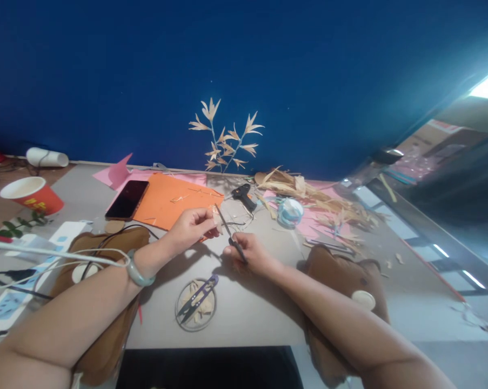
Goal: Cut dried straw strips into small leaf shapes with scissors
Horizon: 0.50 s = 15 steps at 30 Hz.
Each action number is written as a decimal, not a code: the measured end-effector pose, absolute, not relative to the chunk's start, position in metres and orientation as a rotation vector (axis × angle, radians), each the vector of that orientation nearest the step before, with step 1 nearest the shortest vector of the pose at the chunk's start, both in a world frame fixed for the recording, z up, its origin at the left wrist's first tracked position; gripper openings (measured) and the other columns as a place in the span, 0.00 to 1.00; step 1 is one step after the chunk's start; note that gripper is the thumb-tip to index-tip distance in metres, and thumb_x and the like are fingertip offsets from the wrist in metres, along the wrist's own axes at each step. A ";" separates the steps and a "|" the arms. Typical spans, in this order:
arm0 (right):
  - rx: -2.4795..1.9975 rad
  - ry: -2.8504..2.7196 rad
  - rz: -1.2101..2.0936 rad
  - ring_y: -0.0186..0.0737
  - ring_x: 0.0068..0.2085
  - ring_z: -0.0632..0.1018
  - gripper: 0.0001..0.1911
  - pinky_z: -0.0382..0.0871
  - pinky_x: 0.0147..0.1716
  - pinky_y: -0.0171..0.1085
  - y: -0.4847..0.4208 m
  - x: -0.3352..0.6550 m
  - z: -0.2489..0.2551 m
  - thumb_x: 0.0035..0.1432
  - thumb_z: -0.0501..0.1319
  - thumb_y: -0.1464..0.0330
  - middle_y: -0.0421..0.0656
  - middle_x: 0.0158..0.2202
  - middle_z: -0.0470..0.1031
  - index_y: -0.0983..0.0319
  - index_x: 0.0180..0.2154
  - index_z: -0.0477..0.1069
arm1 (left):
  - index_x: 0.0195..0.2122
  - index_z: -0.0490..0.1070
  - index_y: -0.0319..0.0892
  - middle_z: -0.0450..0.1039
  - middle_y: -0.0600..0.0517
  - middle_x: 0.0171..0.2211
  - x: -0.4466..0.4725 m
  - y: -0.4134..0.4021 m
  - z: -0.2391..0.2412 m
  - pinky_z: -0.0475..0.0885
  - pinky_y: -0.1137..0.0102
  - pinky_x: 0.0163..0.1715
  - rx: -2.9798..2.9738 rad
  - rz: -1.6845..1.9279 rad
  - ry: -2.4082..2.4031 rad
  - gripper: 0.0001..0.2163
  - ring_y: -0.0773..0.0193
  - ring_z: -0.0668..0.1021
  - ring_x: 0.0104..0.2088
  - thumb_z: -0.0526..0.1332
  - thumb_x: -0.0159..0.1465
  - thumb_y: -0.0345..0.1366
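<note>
Mid-frame, the left hand pinches a small pale scrap, the right hand grasping a slim dark tool.

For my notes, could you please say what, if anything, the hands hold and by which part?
The right hand grips a dark, slender tool by its near end; the left hand likely pinches something pale, too small to identify.

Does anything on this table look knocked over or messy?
At far left, a white cylinder, perhaps a paper cup, lies on its side, while the red cup stands. At right, dry husk strips sprawl untidily over pink paper.
</note>
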State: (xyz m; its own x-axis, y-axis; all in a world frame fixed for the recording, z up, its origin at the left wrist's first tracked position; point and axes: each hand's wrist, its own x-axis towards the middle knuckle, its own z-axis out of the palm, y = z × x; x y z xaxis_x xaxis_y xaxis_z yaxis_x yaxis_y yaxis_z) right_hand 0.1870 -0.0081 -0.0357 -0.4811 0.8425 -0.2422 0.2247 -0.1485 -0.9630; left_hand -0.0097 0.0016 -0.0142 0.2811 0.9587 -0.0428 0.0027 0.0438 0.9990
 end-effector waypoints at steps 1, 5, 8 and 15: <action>-1.209 -1.632 1.662 0.28 0.12 0.64 0.24 0.53 0.11 0.28 -0.008 0.187 -0.035 0.44 0.67 0.53 0.33 0.11 0.65 0.60 0.22 0.56 | 0.28 0.70 0.38 0.76 0.51 0.27 -0.010 0.002 -0.015 0.68 0.76 0.25 1.283 0.982 1.000 0.09 0.70 0.75 0.25 0.62 0.59 0.39; -1.200 -1.651 1.621 0.27 0.14 0.65 0.23 0.56 0.13 0.28 -0.007 0.187 -0.031 0.44 0.67 0.53 0.32 0.13 0.65 0.60 0.23 0.57 | 0.28 0.66 0.39 0.77 0.49 0.30 -0.010 0.002 -0.015 0.70 0.74 0.25 1.145 1.016 0.960 0.10 0.67 0.78 0.25 0.65 0.55 0.39; -1.204 -1.653 1.619 0.28 0.14 0.65 0.23 0.56 0.14 0.29 -0.008 0.187 -0.028 0.44 0.66 0.52 0.32 0.13 0.65 0.60 0.24 0.57 | 0.30 0.67 0.39 0.77 0.50 0.27 -0.010 0.002 -0.014 0.70 0.73 0.24 1.078 1.013 0.983 0.11 0.67 0.77 0.24 0.67 0.53 0.39; -1.220 -1.683 1.578 0.29 0.17 0.65 0.23 0.56 0.16 0.29 -0.008 0.187 -0.028 0.44 0.66 0.53 0.33 0.15 0.65 0.60 0.24 0.56 | 0.29 0.71 0.39 0.67 0.58 0.17 -0.009 0.001 -0.006 0.60 0.77 0.16 1.101 1.034 1.057 0.12 0.74 0.66 0.16 0.67 0.53 0.42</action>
State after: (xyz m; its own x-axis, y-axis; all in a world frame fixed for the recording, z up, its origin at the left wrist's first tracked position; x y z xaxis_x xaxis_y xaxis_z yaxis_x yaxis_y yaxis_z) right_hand 0.1875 -0.0076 -0.0280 -0.4550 0.8679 -0.1992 0.2546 -0.0876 -0.9631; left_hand -0.0092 0.0007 -0.0062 0.1833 0.9749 -0.1267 -0.1056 0.1477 0.9834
